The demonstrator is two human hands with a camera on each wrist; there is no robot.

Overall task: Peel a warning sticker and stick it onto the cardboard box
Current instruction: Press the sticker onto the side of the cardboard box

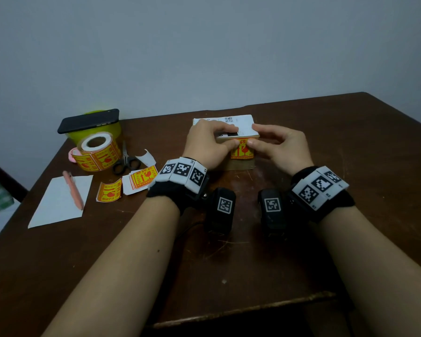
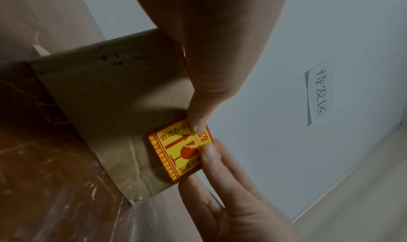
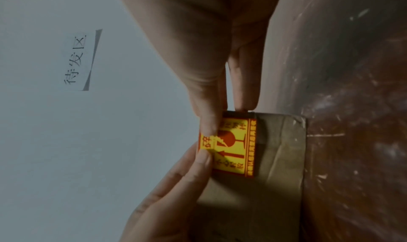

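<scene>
A small brown cardboard box [image 1: 241, 164] with a white printed label on top stands on the scratched dark wooden desk [image 1: 326, 251]. A yellow-and-red rectangular warning sticker [image 1: 243, 150] lies on the box's near face. The left hand [image 1: 206, 144] and right hand [image 1: 281, 147] each press a thumb on the sticker's upper edge, fingers curled over the box top; neither grip pinches anything

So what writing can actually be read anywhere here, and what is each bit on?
"待发区": paper note on the wall.
"碎", "小心轻放": yellow and red warning sticker on the cardboard box front, under both thumbs.
Red band along the sticker's lower edge: too blurred to read.
White shipping label on the box top: a QR code, print too small.
Sticker roll and loose stickers: same design, unreadable.
</scene>
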